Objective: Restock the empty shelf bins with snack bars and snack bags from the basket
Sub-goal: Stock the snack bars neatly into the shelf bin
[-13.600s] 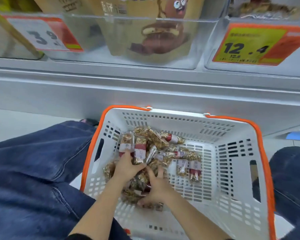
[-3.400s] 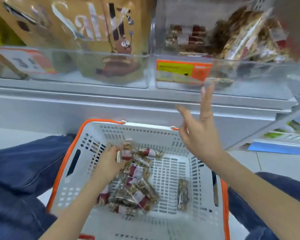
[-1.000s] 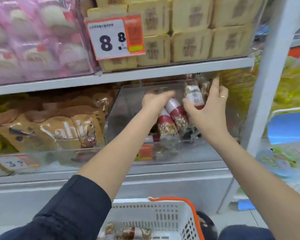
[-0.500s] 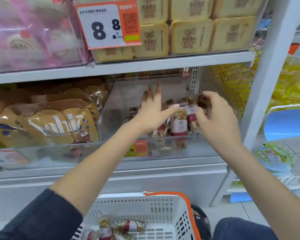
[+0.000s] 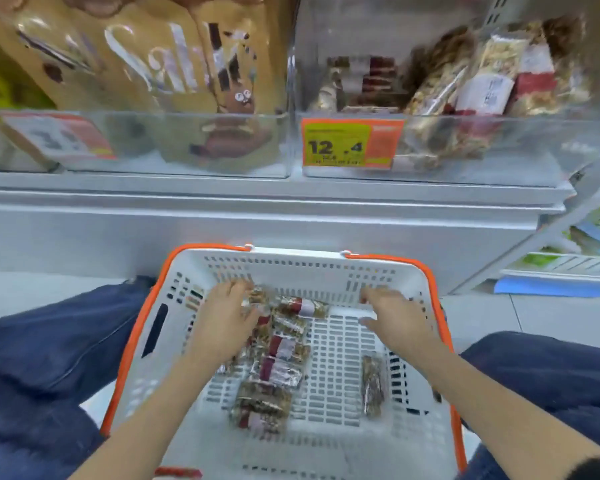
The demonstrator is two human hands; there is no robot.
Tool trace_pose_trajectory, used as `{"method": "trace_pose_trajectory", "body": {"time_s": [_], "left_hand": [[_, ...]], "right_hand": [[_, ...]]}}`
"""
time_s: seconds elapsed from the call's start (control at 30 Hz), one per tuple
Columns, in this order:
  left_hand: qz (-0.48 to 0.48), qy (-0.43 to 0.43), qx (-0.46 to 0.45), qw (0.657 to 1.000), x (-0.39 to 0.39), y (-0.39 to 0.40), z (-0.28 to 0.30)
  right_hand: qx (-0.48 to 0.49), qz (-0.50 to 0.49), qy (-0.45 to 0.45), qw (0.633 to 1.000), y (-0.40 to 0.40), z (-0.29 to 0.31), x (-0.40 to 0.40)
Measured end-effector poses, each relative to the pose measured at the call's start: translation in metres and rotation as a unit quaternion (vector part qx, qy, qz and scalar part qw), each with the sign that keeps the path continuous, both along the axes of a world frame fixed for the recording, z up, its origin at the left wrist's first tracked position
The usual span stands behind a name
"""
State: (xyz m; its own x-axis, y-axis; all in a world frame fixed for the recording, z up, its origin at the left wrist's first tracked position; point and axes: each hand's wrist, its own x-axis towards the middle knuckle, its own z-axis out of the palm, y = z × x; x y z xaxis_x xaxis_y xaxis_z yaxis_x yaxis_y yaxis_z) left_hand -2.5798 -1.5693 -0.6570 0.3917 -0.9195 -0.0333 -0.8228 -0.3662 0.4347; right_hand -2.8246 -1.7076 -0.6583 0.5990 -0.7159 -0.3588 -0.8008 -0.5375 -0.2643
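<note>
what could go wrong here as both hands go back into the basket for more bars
1. The left hand rests on the loose pile of snack bars; a hurried grab of slick wrappers could drop some.
2. One lone bar lies apart near the basket's right wall, easy to overlook.
3. Bars in the clear bin above the 12.4 price tag lean against its front wall; adding more carelessly might tip them out.

Shop aisle, low viewpoint. Pale grey tiled floor at left and right. Grey metal shelf base spans far side. White shelf upright slants at right; blue sheet on floor beside it. Bright, even light; blurred edges.
</note>
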Motion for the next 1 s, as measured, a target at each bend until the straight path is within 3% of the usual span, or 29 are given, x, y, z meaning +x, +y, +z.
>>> {"method": "trace_pose_trajectory", "body": {"time_s": [0.1, 0.23, 0.37, 0.47, 0.57, 0.63, 0.73, 0.8, 1.0], "left_hand": [[0.14, 0.113, 0.153, 0.972, 0.014, 0.03, -0.046], [0.227, 0.192, 0.242, 0.924, 0.018, 0.044, -0.089], [0.29, 0.302, 0.243, 0.875, 0.021, 0.041, -0.129], [0.282, 0.26, 0.259, 0.886, 0.026, 0.03, -0.145], [0.19, 0.179, 0.33, 0.907, 0.023, 0.023, -0.155], [0.203, 0.191, 0.324, 0.904, 0.021, 0.02, -0.156], [0.268, 0.239, 0.274, 0.892, 0.031, 0.018, -0.16], [0.294, 0.304, 0.247, 0.872, 0.044, 0.018, -0.162], [0.242, 0.45, 0.319, 0.798, 0.038, 0.02, -0.15]], "right_hand": [[0.119, -0.088, 0.033, 0.988, 0.019, -0.058, -0.014], [0.292, -0.253, -0.023, 0.922, 0.045, -0.128, -0.024], [0.274, -0.313, -0.034, 0.909, 0.067, -0.143, -0.012], [0.251, -0.365, -0.046, 0.895, 0.07, -0.153, -0.005], [0.295, -0.415, -0.055, 0.859, 0.069, -0.158, 0.014], [0.328, -0.412, -0.075, 0.847, 0.072, -0.161, 0.037], [0.361, -0.356, -0.08, 0.858, 0.086, -0.16, 0.077], [0.353, -0.371, -0.089, 0.854, 0.095, -0.162, 0.092], [0.371, -0.363, -0.093, 0.849, 0.104, -0.163, 0.103]]}}
